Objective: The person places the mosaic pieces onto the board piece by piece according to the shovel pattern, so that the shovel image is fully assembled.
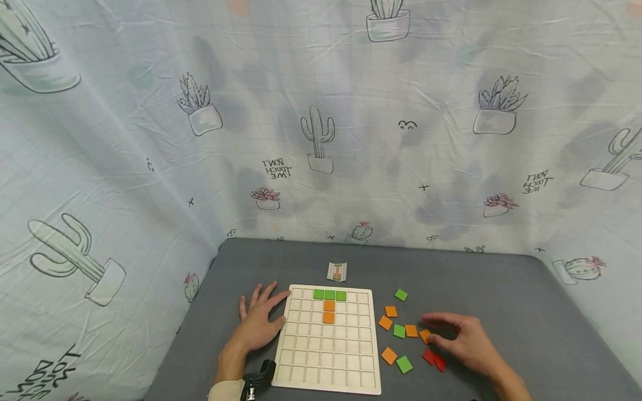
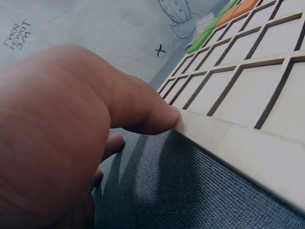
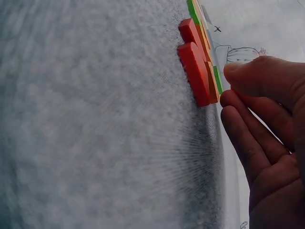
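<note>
A pale wooden grid board (image 1: 326,356) lies on the table, with three green tiles (image 1: 329,295) in a row near its far edge and two orange tiles (image 1: 329,312) in a column below the middle one. My left hand (image 1: 258,323) rests at the board's left side, thumb and forefinger touching its edge; the left wrist view shows the thumb on the rim (image 2: 190,125). Over the loose tiles, my right hand (image 1: 466,340) has its thumb beside an orange tile (image 1: 424,336), fingers apart from the thumb. Close by lie two red tiles (image 1: 434,359).
Several loose orange tiles (image 1: 388,356) and three loose green tiles (image 1: 404,365) lie scattered right of the board. Behind the board sits a small pattern card (image 1: 337,272). A cactus-print curtain (image 1: 351,139) hangs beyond the grey table (image 1: 501,295).
</note>
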Demonstrator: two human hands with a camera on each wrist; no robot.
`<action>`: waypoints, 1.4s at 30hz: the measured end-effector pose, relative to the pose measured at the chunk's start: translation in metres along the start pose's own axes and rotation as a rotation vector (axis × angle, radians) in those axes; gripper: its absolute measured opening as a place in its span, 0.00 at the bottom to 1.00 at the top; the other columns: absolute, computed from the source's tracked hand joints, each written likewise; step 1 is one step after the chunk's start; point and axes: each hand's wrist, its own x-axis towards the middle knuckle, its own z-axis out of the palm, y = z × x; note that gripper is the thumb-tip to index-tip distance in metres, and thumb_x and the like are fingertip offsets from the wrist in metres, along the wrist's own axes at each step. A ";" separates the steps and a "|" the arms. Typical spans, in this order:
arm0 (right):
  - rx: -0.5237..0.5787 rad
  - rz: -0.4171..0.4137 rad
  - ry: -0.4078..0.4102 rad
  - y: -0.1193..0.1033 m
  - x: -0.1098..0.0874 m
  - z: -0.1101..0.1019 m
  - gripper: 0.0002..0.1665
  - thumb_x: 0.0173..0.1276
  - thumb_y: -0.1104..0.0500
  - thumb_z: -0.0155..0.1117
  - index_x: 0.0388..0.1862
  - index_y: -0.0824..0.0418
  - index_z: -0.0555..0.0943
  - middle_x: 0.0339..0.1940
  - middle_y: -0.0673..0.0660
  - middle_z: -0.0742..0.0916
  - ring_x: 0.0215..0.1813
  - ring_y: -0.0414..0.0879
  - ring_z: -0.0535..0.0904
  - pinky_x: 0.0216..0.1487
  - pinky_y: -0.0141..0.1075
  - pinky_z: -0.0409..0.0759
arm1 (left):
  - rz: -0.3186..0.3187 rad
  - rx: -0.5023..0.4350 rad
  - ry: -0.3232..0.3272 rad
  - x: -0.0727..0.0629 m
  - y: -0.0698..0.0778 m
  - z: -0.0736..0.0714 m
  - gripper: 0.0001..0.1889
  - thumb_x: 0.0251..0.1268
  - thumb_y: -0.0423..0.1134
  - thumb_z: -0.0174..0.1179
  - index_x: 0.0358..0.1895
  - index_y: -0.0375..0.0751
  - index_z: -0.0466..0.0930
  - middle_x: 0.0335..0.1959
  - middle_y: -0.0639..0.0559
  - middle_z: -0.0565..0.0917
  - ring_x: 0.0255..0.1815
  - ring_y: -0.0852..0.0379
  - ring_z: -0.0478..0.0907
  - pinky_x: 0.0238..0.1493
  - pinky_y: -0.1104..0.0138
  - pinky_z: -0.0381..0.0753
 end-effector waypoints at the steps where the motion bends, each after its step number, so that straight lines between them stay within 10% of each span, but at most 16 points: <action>1: -0.003 0.004 -0.010 0.001 0.000 0.000 0.22 0.63 0.59 0.86 0.56 0.53 0.92 0.51 0.50 0.95 0.53 0.31 0.89 0.50 0.31 0.91 | -0.003 0.001 -0.001 0.000 0.000 0.000 0.32 0.72 0.33 0.66 0.79 0.48 0.78 0.89 0.35 0.60 0.91 0.24 0.41 0.80 0.24 0.21; 42: -0.112 -0.055 0.004 0.005 -0.004 0.004 0.18 0.65 0.60 0.84 0.54 0.49 0.93 0.47 0.44 0.95 0.49 0.31 0.89 0.46 0.32 0.91 | 0.002 0.003 -0.004 0.003 -0.004 0.002 0.32 0.72 0.34 0.67 0.79 0.50 0.77 0.89 0.36 0.59 0.91 0.24 0.40 0.80 0.24 0.22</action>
